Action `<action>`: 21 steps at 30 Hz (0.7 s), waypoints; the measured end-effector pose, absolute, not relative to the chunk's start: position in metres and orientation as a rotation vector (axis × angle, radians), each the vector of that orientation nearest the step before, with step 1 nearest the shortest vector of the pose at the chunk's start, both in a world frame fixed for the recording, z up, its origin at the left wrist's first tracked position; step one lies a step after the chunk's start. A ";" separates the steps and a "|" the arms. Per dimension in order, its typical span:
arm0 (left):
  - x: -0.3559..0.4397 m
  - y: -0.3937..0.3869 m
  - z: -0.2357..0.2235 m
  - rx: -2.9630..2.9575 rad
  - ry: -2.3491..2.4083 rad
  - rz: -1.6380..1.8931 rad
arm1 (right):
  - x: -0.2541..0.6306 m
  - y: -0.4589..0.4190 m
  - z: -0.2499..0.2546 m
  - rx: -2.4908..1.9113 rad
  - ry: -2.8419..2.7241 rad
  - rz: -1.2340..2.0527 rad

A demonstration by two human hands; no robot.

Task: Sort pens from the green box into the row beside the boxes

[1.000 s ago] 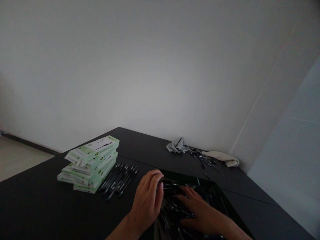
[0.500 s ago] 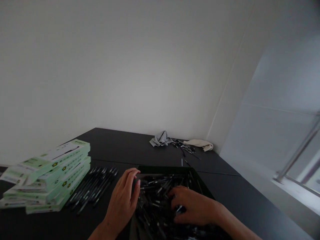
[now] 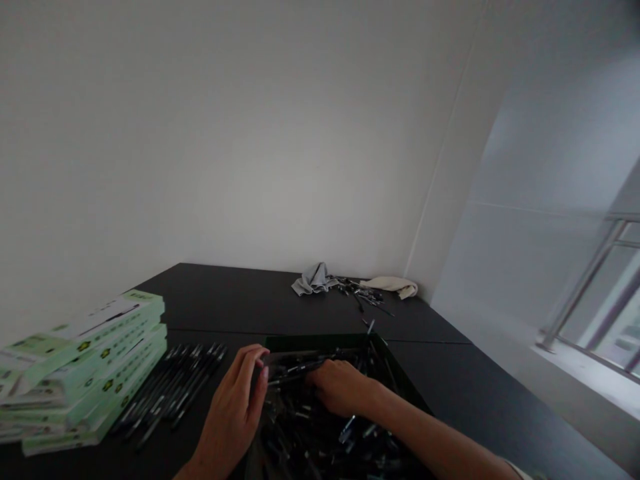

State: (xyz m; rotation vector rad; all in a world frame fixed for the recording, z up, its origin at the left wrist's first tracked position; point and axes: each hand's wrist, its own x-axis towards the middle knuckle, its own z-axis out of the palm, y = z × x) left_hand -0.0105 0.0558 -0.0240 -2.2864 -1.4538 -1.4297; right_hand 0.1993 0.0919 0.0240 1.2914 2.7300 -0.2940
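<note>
A black tray [image 3: 400,387] heaped with several dark pens [image 3: 310,433] sits on the black table [image 3: 225,300] in front of me. My left hand [image 3: 233,413] curls over the tray's left rim, its fingers bent round the edge. My right hand [image 3: 340,387] reaches into the far part of the tray, fingers curled down among the pens; what they grip is hidden. To the left of the tray, several black pens [image 3: 175,390] lie in a row on the table.
A stack of green and white boxes [image 3: 75,370] stands at the far left. At the back of the table lie a grey cloth [image 3: 311,280], a beige cloth [image 3: 393,285] and loose pens [image 3: 365,297]. A window rail [image 3: 580,287] is at the right.
My right hand has moved from the near middle of the tray up to its far left part. The view has swung rightward. My left hand stays on the tray's rim.
</note>
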 end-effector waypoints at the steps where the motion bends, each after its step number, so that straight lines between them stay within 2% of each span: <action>1: -0.011 0.056 -0.024 -2.286 -1.451 -1.426 | 0.199 0.093 0.022 1.304 2.714 -0.271; 12: -0.011 0.056 -0.022 -2.313 -1.461 -1.411 | 0.240 0.093 0.035 1.317 2.833 -0.407; 21: -0.011 0.056 -0.021 -2.377 -1.483 -1.455 | 0.269 0.057 0.060 1.692 3.072 -0.871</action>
